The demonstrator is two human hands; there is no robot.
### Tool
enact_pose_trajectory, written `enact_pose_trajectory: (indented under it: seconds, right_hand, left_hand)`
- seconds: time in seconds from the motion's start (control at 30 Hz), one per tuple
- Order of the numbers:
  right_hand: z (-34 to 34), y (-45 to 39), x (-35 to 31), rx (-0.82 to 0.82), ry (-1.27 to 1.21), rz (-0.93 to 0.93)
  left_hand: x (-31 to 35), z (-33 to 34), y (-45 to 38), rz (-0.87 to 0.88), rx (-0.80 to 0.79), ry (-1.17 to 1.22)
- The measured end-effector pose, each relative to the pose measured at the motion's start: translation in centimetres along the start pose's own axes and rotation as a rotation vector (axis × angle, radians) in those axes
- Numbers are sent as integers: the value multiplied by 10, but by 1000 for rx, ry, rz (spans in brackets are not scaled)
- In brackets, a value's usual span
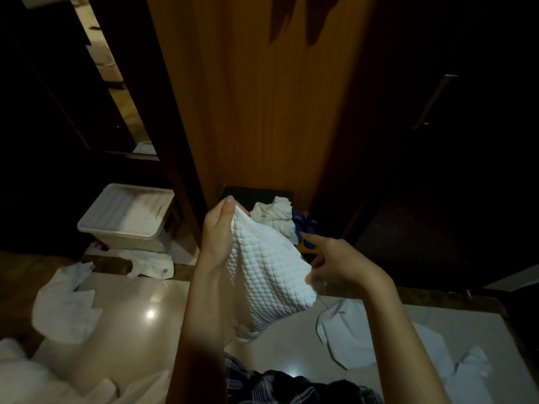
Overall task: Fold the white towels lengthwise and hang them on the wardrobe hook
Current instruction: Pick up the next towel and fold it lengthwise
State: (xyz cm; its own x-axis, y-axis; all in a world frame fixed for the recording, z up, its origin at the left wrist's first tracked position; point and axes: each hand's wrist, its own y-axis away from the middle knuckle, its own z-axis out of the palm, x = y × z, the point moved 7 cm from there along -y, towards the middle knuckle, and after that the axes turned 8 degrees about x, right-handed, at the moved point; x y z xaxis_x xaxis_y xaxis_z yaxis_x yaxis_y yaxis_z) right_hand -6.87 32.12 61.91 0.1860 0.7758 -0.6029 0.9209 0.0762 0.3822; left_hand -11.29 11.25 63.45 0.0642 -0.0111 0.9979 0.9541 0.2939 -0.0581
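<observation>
**Inspector:** Start with the left hand [217, 231].

**Assistant:** Raised in front of the tall brown wooden wardrobe panel [262, 97]. Thumb and fingers are curled round the top edge of a white quilted towel with a raised diamond pattern [268, 272], gripping it. The towel hangs from that grip, in the air between the two forearms, its lower end bunched above the glossy pale tiled floor [140, 301].

**Inspector:** Right hand [332, 262]?

**Assistant:** At the towel's right edge, lower than the left. The index finger sticks out straight toward the wardrobe. The other fingers are blurred where they meet the cloth; they appear to pinch the edge, but how tightly I cannot tell.

**Inspector:** Surroundings?

**Assistant:** A white rectangular plastic tub [128, 217] stands on the floor to the left of the panel. More white cloths lie loose: one crumpled piece at the foot of the panel [274, 217], just beside a pair of dark blue slippers [304, 228]; one on the floor at left [64, 304]; one at right [364, 336]. A dark cabinet door with a metal bar handle [434, 100] stands at upper right. A dark checked garment [277, 386] shows at the lower edge.
</observation>
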Motion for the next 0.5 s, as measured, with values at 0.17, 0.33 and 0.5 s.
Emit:
enact_pose_trajectory:
  seconds: [0.17, 0.33, 0.5]
  right_hand:
    - [-5, -7, 1, 104, 198, 46]
    - [-31, -2, -17, 538, 457, -94]
    - [-44, -5, 3, 573, 332, -151]
  left_hand:
    - [-6, -8, -3, 34, 83, -74]
    - [-8, -27, -2, 74, 319, -55]
    - [-5, -60, -9, 81, 537, 48]
